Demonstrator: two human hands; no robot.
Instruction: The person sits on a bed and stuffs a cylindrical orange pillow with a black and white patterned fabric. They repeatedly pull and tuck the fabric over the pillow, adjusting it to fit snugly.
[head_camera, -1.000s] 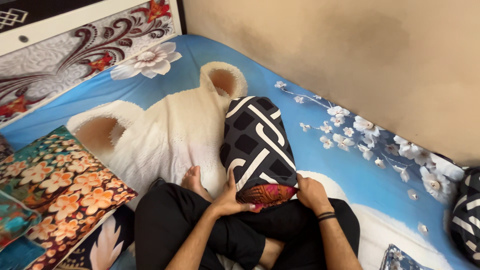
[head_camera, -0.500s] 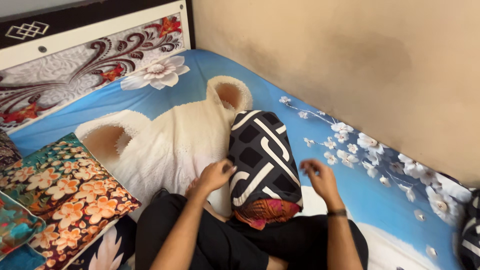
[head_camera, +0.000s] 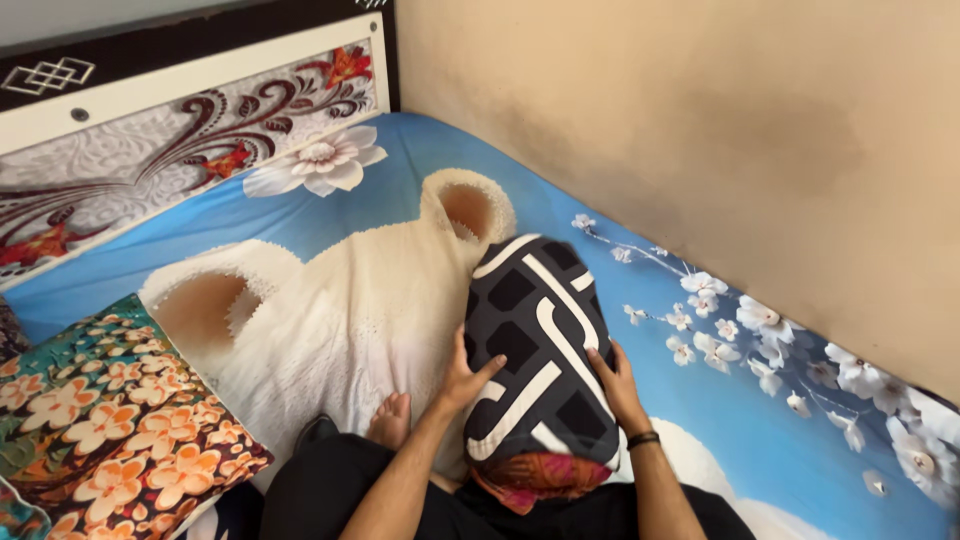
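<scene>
A pillow in a black cover with white geometric bands (head_camera: 535, 345) stands on end in my lap on the bed. A red-orange patterned inner pillow (head_camera: 535, 475) sticks out of the cover's lower opening. My left hand (head_camera: 465, 378) presses against the cover's left side, fingers spread on the fabric. My right hand (head_camera: 618, 385) grips the right side, a dark band on its wrist. Both hands clasp the pillow around its middle. I sit cross-legged in black trousers, one bare foot (head_camera: 392, 420) showing to the left.
The bed sheet (head_camera: 700, 400) is blue with a large cream bear print and white blossoms. A floral orange-and-teal pillow (head_camera: 110, 420) lies at the left. A patterned headboard (head_camera: 180, 120) runs along the back; a beige wall (head_camera: 700, 130) borders the right.
Both hands left the cover's lower opening, lifted briefly, and now clasp the pillow's sides higher up. The view has shifted down and right.
</scene>
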